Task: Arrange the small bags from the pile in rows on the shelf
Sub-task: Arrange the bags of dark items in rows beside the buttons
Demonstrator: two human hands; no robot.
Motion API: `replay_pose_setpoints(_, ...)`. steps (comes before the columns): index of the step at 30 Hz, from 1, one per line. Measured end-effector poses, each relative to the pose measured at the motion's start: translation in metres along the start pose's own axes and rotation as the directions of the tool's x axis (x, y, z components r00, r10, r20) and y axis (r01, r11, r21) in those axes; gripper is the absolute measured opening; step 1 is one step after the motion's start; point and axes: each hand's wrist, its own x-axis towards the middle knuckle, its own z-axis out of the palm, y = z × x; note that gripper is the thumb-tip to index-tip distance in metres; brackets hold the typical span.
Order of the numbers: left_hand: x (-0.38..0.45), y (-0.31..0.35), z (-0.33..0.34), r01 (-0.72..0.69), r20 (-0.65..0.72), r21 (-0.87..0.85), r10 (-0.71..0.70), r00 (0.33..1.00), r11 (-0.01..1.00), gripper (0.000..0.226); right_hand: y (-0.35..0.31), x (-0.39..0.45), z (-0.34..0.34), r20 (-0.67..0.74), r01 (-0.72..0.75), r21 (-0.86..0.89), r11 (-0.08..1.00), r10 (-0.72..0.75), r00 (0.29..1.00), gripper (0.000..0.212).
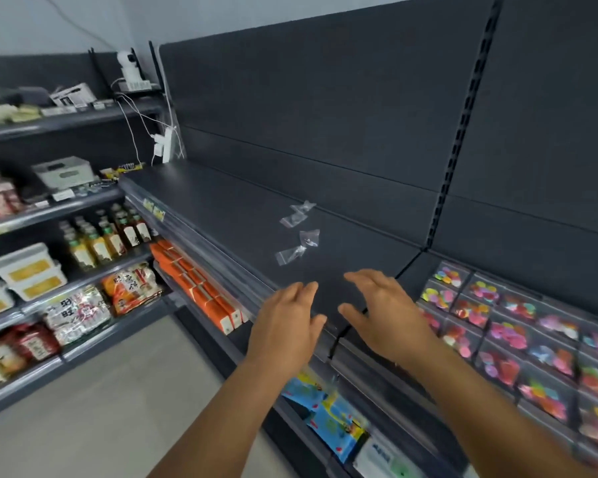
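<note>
I see four small clear plastic bags (297, 232), their contents too faint to make out, scattered mid-surface on the dark grey metal shelf (221, 215). My left hand (285, 326) and right hand (384, 313) hover released above its front edge, grasping nothing; packets of coloured discs (497, 326) fill the neighbouring shelf.

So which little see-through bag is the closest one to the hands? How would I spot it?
Find the big dark grey shelf with almost nothing on it. Four small clear bags lie in a loose line running away from the two hands. The nearest bag is the long crinkled one at the end closest to the left hand.
</note>
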Motion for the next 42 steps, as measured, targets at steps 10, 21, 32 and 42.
replay_pose_setpoints(10, 0.108, -0.079, 0.018, 0.024, 0.062, -0.006, -0.023, 0.998, 1.0, 0.048, -0.002, 0.136, 0.041, 0.117, -0.003, 0.033, 0.999, -0.001, 0.993, 0.049)
replay_pose_setpoints(21, 0.166, -0.112, 0.049, -0.183, 0.185, -0.003, 0.18, 0.966, 0.983, 0.046, 0.016, 0.204, 0.071, 0.29, -0.099, -0.081, 0.992, 0.119, 0.95, 0.06)
replay_pose_setpoints(32, 0.213, -0.15, 0.037, -0.019, 0.13, -0.138, 0.037, 0.991, 0.99, 0.043, 0.005, 0.233, 0.085, -0.061, -0.466, 0.136, 0.874, 0.477, 0.877, 0.03)
replay_pose_setpoints(42, 0.226, -0.148, 0.047, 0.037, 0.275, -0.299, 0.049, 0.96, 0.954, 0.017, -0.019, 0.247, 0.082, 0.141, -0.63, 0.214, 0.747, 0.615, 0.776, 0.013)
